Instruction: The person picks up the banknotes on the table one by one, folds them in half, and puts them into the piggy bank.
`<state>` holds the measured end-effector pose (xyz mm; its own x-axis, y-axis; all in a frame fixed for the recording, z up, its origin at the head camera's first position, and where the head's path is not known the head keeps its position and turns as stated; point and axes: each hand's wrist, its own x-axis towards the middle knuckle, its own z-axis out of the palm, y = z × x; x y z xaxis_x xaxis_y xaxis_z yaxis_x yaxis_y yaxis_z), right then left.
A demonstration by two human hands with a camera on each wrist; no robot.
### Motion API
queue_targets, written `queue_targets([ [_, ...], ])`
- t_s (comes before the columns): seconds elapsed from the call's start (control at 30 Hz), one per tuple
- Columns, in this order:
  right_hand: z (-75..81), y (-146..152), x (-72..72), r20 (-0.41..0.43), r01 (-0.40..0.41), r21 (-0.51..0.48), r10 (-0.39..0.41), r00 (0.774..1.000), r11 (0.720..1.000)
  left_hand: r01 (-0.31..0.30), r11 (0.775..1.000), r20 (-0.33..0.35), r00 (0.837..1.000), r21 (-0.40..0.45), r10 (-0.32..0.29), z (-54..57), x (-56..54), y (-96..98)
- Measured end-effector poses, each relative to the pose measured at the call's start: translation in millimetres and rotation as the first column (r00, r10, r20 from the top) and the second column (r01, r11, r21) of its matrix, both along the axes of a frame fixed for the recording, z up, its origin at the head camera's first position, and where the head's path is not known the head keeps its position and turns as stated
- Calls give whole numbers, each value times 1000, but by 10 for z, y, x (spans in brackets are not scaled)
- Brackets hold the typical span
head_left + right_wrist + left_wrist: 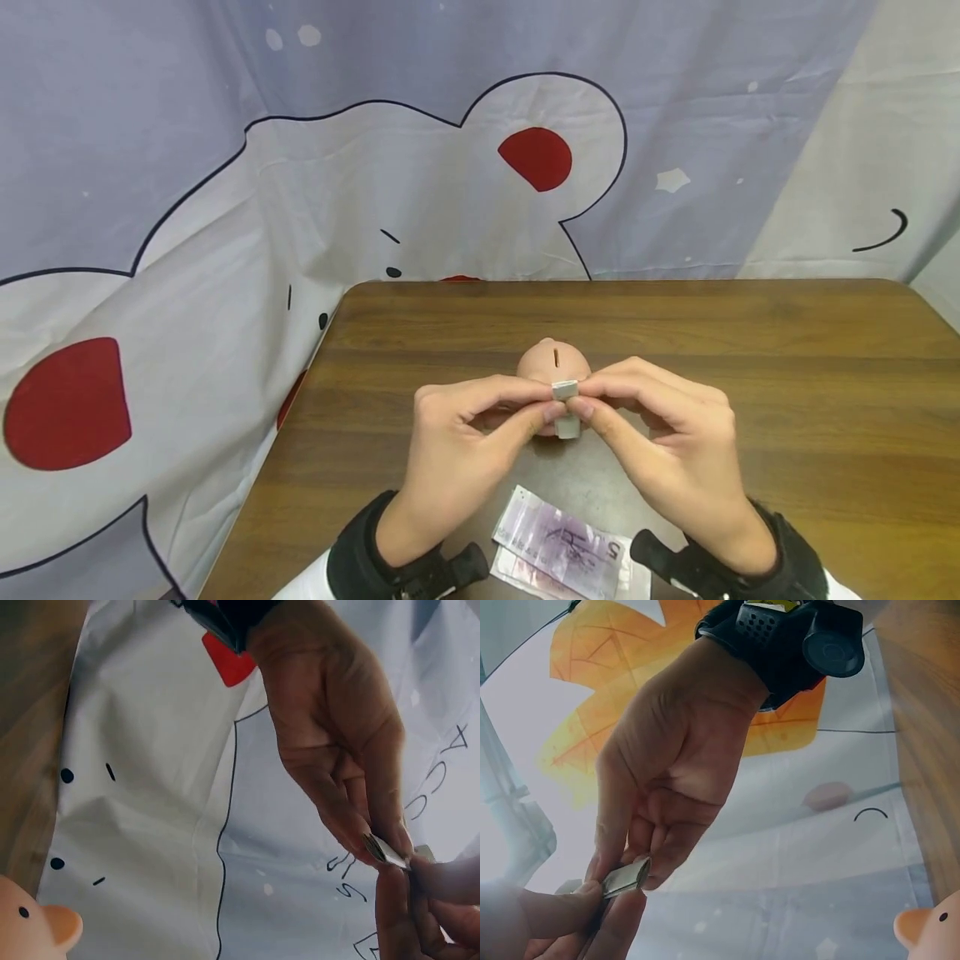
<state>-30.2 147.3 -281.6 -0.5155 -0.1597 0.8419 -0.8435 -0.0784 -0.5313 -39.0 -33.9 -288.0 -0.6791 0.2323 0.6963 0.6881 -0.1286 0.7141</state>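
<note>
A small, tightly folded strip of pale paper [566,427] is held up in front of me, pinched from both sides. My left hand [455,446] grips its left edge between thumb and index finger. On the other edge, my right hand [690,454] pinches it the same way. The left wrist view shows the folded layers of the strip [626,877] end-on, as does the right wrist view. Just behind the fingers sits a round peach-coloured money bank [542,360] with a narrow slot on top, its lower part covered by the hands.
Below my hands, near the table's front edge, lies a purple banknote [562,537] on top of other notes. The brown wooden table [810,417] extends to both sides. A printed cloth [375,183] hangs behind it and along its left side.
</note>
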Motion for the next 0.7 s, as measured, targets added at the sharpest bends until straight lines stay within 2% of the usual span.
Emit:
queue_targets([
  [0.13,38,25,16,24,4,39,-4,1000,999,4,1000,21,1000,28,-5,9,-10,-13],
  [0.3,12,27,34,58,52,116,-59,997,992,-46,998,7,999,32,46,20,-9,-36],
  [0.43,-50,26,31,133,32,96,-44,990,995,-56,998,-1,998,14,56,23,-4,-42],
  [0.5,-60,38,36,196,13,86,-30,980,996,-47,999,10,999,14,47,28,-5,-44],
  [0.57,-47,61,53,303,11,100,-41,952,995,-42,999,27,999,15,42,36,-10,-54],
  [0.6,-34,73,62,364,8,112,-49,930,994,-42,999,36,999,17,41,42,-14,-62],
  [0.7,15,114,84,543,-19,131,-56,838,991,-43,999,64,997,28,41,63,-24,-96],
])
